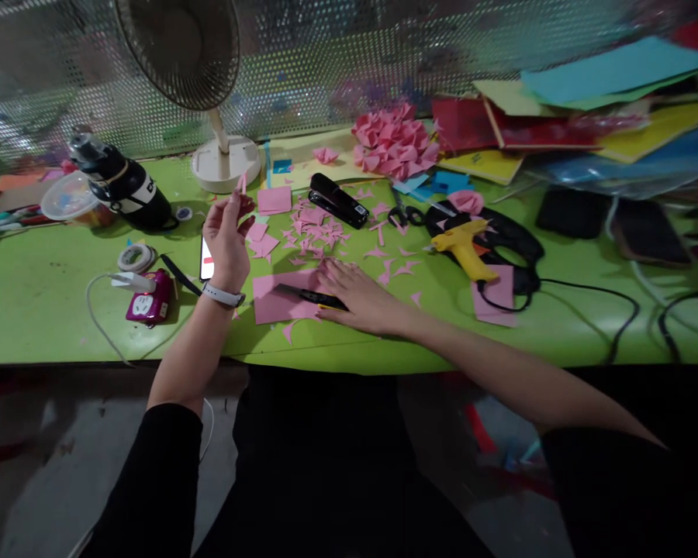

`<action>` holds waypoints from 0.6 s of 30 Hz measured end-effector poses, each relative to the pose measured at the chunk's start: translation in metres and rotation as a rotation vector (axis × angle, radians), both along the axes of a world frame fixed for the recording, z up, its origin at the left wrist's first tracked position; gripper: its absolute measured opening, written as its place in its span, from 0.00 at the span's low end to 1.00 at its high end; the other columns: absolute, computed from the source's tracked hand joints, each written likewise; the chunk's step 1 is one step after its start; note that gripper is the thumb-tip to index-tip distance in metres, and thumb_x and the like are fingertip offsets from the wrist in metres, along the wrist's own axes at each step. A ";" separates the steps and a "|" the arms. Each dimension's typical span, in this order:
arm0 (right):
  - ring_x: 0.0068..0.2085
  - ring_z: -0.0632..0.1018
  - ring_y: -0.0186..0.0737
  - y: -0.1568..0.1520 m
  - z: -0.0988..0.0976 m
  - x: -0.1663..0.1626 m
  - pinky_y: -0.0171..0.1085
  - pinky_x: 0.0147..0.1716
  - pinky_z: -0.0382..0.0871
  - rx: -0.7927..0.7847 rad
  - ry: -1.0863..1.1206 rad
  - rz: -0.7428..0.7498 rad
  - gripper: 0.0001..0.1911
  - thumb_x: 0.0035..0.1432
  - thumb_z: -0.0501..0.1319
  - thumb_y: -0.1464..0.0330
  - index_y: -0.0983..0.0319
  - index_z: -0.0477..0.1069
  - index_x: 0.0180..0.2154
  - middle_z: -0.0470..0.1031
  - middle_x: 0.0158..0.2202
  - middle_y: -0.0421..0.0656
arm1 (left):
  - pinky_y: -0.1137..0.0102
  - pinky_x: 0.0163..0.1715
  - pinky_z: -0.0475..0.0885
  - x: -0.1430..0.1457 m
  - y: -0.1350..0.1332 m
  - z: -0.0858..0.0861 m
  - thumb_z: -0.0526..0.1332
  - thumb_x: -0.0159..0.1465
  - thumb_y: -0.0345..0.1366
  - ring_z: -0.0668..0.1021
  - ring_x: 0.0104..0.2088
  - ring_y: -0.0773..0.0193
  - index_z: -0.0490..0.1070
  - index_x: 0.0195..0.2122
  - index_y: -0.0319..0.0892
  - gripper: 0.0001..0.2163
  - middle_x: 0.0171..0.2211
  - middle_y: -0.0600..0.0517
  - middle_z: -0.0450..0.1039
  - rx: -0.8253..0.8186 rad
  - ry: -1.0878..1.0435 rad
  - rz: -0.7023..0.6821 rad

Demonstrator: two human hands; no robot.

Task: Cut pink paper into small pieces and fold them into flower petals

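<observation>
My left hand [226, 236] is raised above the green table [35, 310], fingers pinched on a thin strip of pink paper [243, 184]. My right hand [357, 294] lies flat, fingers stretched, on a utility knife [308, 294] that rests on a pink paper sheet [279, 298]. Several pink paper scraps [317, 232] are scattered just beyond the sheet. A phone [205, 260] lies under my left wrist, which wears a white band.
A black stapler [337, 200], scissors [400, 213], a yellow glue gun [464, 244] with black cable, a heap of folded pink pieces [394, 143], a fan [209, 93], a black bottle [122, 184], tape rolls [135, 257], a pink power strip [148, 301] and stacked coloured sheets [605, 101] crowd the table.
</observation>
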State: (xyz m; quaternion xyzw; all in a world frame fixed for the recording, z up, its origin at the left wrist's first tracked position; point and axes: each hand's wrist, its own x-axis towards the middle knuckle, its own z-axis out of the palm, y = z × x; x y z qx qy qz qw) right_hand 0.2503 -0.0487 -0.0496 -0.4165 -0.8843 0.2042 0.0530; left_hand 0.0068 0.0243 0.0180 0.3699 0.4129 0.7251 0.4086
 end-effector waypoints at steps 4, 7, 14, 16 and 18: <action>0.75 0.47 0.59 -0.003 0.002 -0.005 0.65 0.72 0.41 0.019 0.057 0.000 0.41 0.70 0.44 0.44 0.61 0.52 0.73 0.47 0.76 0.51 | 0.71 0.39 0.75 0.000 0.002 -0.003 0.67 0.65 0.42 0.82 0.40 0.65 0.72 0.35 0.45 0.08 0.38 0.51 0.78 -0.001 0.022 -0.002; 0.75 0.48 0.58 0.000 0.004 0.003 0.65 0.72 0.40 0.022 0.060 -0.028 0.41 0.69 0.46 0.44 0.58 0.50 0.74 0.46 0.75 0.51 | 0.73 0.37 0.74 -0.001 0.004 -0.006 0.67 0.64 0.42 0.82 0.39 0.66 0.73 0.33 0.47 0.07 0.36 0.53 0.79 -0.008 0.042 -0.007; 0.75 0.43 0.64 0.008 0.020 0.021 0.67 0.71 0.39 -0.109 0.085 -0.088 0.53 0.63 0.52 0.38 0.57 0.37 0.76 0.39 0.77 0.51 | 0.74 0.34 0.74 0.000 0.005 -0.007 0.69 0.62 0.44 0.83 0.36 0.68 0.73 0.31 0.47 0.09 0.33 0.55 0.80 0.005 0.043 -0.022; 0.75 0.43 0.62 0.009 0.021 0.024 0.65 0.71 0.39 -0.140 0.089 -0.014 0.51 0.63 0.52 0.38 0.57 0.39 0.76 0.38 0.77 0.50 | 0.75 0.33 0.73 0.000 0.005 -0.007 0.69 0.61 0.44 0.82 0.35 0.69 0.72 0.31 0.46 0.10 0.32 0.55 0.80 -0.002 0.035 -0.022; 0.76 0.41 0.60 0.009 0.019 0.028 0.62 0.72 0.39 -0.164 0.081 0.053 0.51 0.63 0.51 0.38 0.59 0.41 0.76 0.36 0.77 0.50 | 0.75 0.33 0.73 0.000 0.006 -0.007 0.70 0.61 0.43 0.82 0.34 0.69 0.72 0.31 0.46 0.09 0.32 0.54 0.80 -0.015 0.031 -0.019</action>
